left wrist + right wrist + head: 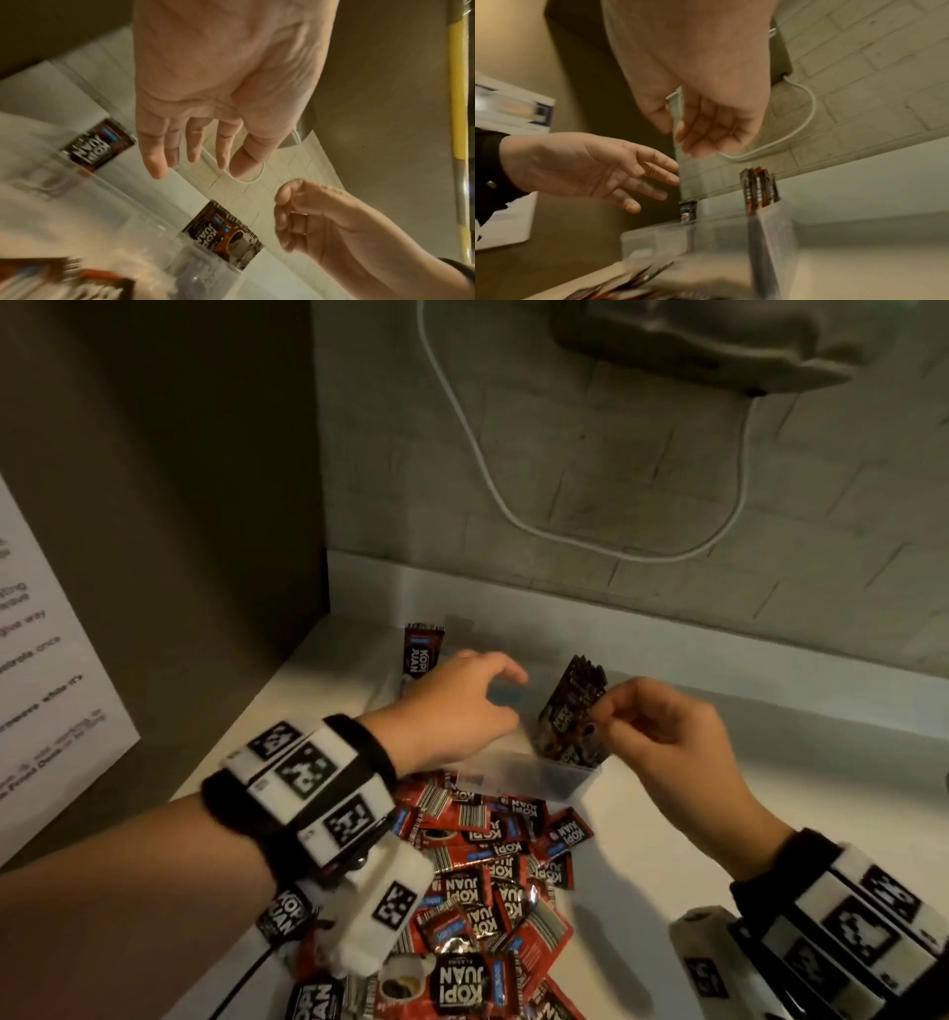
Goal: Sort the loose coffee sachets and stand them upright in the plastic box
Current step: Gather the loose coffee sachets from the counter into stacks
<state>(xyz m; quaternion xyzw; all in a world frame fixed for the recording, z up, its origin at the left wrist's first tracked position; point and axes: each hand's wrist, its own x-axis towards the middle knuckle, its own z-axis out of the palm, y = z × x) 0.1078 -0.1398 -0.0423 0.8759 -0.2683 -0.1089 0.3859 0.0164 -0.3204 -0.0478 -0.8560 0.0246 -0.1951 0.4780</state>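
A clear plastic box (539,775) lies on the white counter (667,814). A small stack of upright red-and-black coffee sachets (570,711) stands at its right end, and a single sachet (423,649) stands at its far left end. My left hand (477,690) hovers over the middle of the box with its fingers spread and holds nothing. My right hand (611,716) is beside the stack with loosely curled, empty fingers (693,140). The wrist views show the stack (223,233) (759,188) standing free of both hands. A pile of loose sachets (488,880) lies in front of the box.
A brown cabinet panel (179,505) with a paper notice (51,660) closes off the left side. Behind the counter is a brick wall with a hanging white cable (513,505) and a grey appliance (719,341) above. Bare counter stretches to the right of the box.
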